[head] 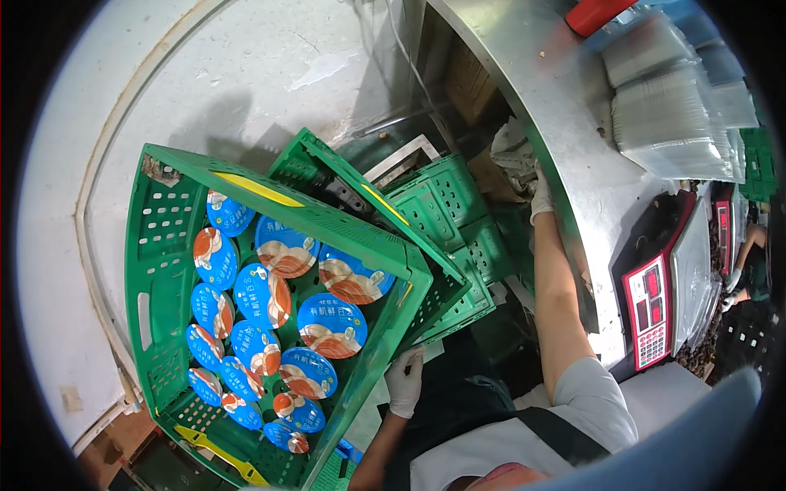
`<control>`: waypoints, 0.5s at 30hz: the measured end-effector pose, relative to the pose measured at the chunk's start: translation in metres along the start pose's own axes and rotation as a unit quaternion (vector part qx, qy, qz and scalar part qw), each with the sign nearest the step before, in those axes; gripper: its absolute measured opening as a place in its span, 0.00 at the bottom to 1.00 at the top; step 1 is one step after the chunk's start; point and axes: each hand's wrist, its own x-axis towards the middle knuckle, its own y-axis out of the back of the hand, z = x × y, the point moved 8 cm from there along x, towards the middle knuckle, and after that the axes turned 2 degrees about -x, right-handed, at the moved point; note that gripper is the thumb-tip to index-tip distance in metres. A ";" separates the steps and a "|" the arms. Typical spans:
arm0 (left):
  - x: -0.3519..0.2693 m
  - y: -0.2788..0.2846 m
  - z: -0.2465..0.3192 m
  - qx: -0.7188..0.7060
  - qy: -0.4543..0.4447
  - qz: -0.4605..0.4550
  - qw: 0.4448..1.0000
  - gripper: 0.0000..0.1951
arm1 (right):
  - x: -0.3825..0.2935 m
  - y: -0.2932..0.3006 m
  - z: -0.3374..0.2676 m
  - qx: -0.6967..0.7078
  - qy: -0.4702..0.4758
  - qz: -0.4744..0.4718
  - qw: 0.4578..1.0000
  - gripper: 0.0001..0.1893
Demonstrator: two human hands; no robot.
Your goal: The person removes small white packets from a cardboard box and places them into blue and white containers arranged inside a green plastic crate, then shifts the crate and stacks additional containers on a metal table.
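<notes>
My left hand [405,383], in a whitish glove, is beside the near side of a large green plastic crate [344,423]; its fingers are curled, and whether they grip the crate cannot be told. The tilted crate contains several round packs with blue and brown printed lids [332,325]. My right hand [541,197], gloved too, reaches below the edge of a metal table [568,178] and is at a crumpled whitish plastic bag [514,153]. Its fingertips are partly hidden. A yellow strip [224,451] runs along the crate's lower wall.
Another green crate [368,202] and several stacked green crates [442,196] stand behind the large one. Clear plastic trays [666,116], a red object [595,15] and a red digital scale [654,307] are on the table. Another person's gloved hands [731,288] are far right.
</notes>
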 end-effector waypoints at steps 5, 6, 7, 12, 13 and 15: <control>-0.007 0.008 0.005 0.002 -0.023 -0.009 1.000 0.06 | -0.039 0.022 0.039 0.188 -0.068 -0.024 0.979 0.32; -0.010 0.009 0.012 0.020 -0.040 -0.008 0.999 0.06 | -0.054 0.022 0.041 0.281 -0.063 -0.022 0.957 0.32; -0.012 0.010 0.019 0.037 -0.056 -0.009 0.998 0.06 | -0.065 0.019 0.043 0.328 -0.087 -0.062 0.939 0.33; -0.027 0.013 0.058 0.015 -0.103 -0.051 0.993 0.08 | -0.169 -0.011 0.039 0.488 -0.241 -0.240 0.804 0.33; -0.031 0.019 0.068 0.017 -0.102 -0.043 0.994 0.08 | -0.201 -0.016 0.017 0.507 -0.251 -0.301 0.768 0.33; -0.048 0.031 0.104 0.064 -0.211 -0.018 0.975 0.07 | -0.252 -0.007 -0.016 0.509 -0.257 -0.299 0.765 0.33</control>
